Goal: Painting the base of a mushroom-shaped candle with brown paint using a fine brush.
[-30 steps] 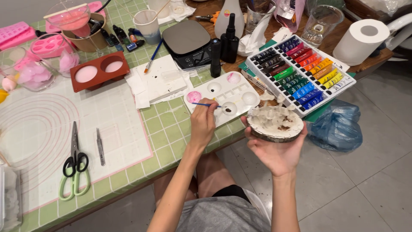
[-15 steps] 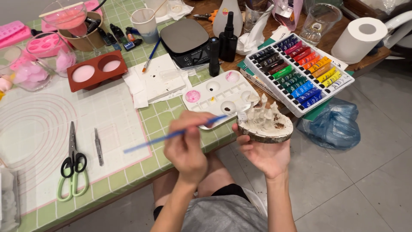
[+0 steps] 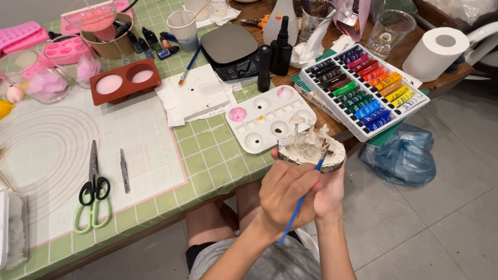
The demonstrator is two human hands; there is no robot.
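Your left hand [image 3: 285, 189] pinches the blue brush [image 3: 302, 199], long axis running 7 to 1 o'clock, tip touching the round pale piece [image 3: 311, 150]. Right hand [image 3: 328, 193] cups that piece from below, just off the counter [image 3: 207, 161] edge; palette [image 3: 270, 122] at 11 o'clock.

The paint palette [image 3: 270, 122] lies on the counter [image 3: 207, 155] near its front edge, with the tray of paint tubes [image 3: 365, 88] to its right and the kitchen scale [image 3: 229, 46] behind it. Left of the palette lie the paper towels [image 3: 192, 96], then the mat [image 3: 78, 155] carrying the scissors [image 3: 92, 189] and, just right of them, the tweezers [image 3: 124, 171]. The paper roll [image 3: 436, 52] stands right of the tubes, and the plastic bag [image 3: 402, 155] sits on the floor below them
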